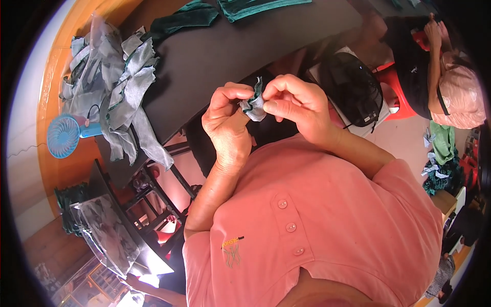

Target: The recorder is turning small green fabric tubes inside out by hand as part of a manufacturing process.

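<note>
A small gathered piece of fabric (pixel 259 111), pale grey with a dark green edge, is held up between my two hands in front of my chest. My left hand (pixel 227 125) pinches it from the left, its thumb and forefinger on the cloth. From the right, my right hand (pixel 302 105) closes thumb and forefinger on its other side. A narrow green end sticks up above the fingertips. Part of the piece is hidden behind the fingers.
A dark table (pixel 204 66) lies beyond my hands. Grey fabric strips (pixel 128 77) heap at its left and hang over the edge near a blue fan (pixel 63 136). Folded green cloth (pixel 261 7) lies at the far side. A black backpack (pixel 353 87) and a seated person (pixel 414 66) are to the right.
</note>
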{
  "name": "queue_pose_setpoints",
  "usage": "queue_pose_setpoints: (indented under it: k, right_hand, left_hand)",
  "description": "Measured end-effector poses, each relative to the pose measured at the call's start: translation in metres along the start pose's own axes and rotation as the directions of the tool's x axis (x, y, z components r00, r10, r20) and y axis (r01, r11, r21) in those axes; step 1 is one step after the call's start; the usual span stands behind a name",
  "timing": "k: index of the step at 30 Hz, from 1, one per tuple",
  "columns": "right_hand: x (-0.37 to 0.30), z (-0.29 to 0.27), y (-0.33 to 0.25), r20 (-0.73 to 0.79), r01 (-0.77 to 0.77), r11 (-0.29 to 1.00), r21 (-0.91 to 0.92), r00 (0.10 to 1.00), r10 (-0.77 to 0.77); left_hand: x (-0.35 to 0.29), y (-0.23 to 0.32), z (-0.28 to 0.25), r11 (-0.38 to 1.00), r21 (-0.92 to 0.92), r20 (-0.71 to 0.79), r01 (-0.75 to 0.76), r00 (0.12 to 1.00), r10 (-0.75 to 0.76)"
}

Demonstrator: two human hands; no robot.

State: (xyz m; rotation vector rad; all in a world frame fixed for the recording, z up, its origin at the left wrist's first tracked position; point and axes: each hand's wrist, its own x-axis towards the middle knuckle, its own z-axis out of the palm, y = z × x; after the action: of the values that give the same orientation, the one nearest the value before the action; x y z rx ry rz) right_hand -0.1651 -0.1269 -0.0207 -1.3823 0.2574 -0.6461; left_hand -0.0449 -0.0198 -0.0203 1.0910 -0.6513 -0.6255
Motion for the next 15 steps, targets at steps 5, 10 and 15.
queue_pose_setpoints:
  k: [5, 10, 15]
  right_hand:
    - [0.006, -0.005, -0.006, 0.043, -0.089, 0.994, 0.071, 0.995, 0.086]
    - [0.002, -0.012, -0.005, 0.082, 0.001, 0.999, -0.040, 0.997, 0.002]
    - [-0.006, -0.009, 0.003, 0.104, 0.106, 0.964, -0.245, 0.991, -0.083]
  left_hand:
    - [-0.005, 0.013, 0.012, 0.985, 0.067, -0.029, 0.159, 0.987, -0.157]
    - [-0.004, 0.006, 0.003, 0.984, 0.176, 0.138, 0.029, 0.989, -0.054]
    - [-0.002, 0.002, 0.003, 0.967, 0.251, 0.194, -0.035, 0.981, -0.015]
